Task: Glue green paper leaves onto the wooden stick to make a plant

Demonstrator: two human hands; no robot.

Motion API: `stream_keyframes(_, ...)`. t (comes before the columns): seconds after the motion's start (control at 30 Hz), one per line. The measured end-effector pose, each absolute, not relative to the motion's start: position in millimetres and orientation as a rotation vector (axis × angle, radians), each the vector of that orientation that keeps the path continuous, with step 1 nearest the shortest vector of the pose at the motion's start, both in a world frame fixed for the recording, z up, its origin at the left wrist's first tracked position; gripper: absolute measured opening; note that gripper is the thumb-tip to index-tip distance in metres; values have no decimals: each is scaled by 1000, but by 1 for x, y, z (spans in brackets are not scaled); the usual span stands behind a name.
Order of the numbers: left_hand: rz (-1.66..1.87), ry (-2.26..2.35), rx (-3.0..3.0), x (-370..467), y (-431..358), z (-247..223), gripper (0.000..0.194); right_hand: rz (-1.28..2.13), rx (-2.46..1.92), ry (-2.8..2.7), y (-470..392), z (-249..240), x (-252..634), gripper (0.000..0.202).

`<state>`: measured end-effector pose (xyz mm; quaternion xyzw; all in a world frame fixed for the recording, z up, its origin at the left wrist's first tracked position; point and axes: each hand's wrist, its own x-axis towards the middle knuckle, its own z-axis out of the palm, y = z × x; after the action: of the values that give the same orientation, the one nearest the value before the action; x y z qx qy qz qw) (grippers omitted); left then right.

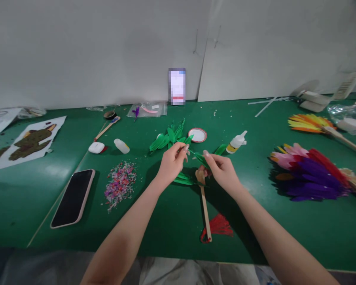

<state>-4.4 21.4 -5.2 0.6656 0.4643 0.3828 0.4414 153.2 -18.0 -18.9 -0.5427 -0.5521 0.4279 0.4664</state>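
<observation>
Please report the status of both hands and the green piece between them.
Left hand pinching thin end of green piece. Right hand holding broader part. Wooden handle with red tassel lying close by.

2 bare hands are showing; green leaf shapes are overlapping beyond counting. Also showing are 2 feathery fans, 2 smartphones, 2 white bottles, 1 earbud case, 1 red-rimmed lid and 1 tape roll.
</observation>
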Motion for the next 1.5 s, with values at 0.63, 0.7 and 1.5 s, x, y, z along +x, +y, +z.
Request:
stream_keyframes(0.63, 970, 1147, 1931, -3, 18, -4, 20, 1536, -1166, -1066, -15, -15, 156, 39)
stream_keyframes(0.7, 975, 1133, 1942, -4, 18, -5, 20, 1505, -1183, -1070, -15, -15, 156, 37)
stream_keyframes(1.5, 922, 1124, 1883, 0, 16, -6, 18, 1163, -1223, -1186, -18, -12, 152, 33)
